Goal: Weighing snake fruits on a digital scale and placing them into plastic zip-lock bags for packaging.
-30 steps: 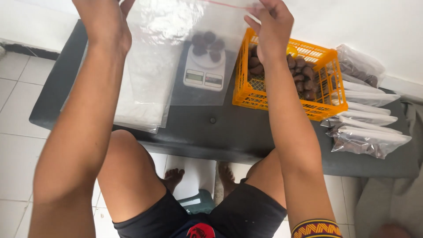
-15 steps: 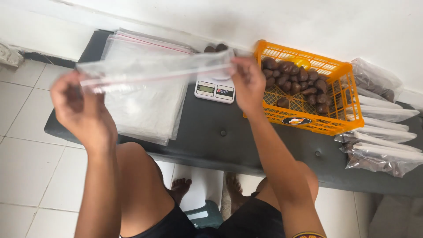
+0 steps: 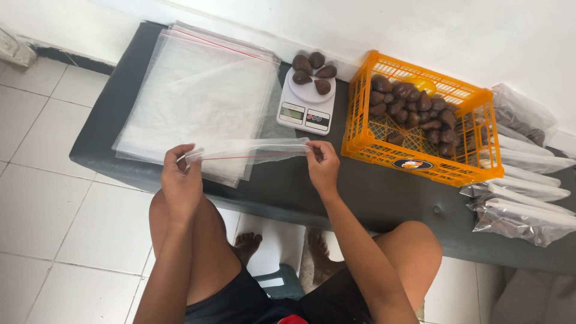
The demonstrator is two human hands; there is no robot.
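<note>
Here my left hand (image 3: 180, 180) and right hand (image 3: 322, 165) each pinch one end of a clear zip bag (image 3: 249, 153) (stretched flat), kitchen scale (image 3: 307, 102) at twelve o'clock

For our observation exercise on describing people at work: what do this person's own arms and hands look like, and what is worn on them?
Both arms are bare from wrist to upper arm: no sleeves, gloves, watch or rings show. The left hand and right hand have short fingernails. Dark shorts are worn below, and the feet are bare.
</note>
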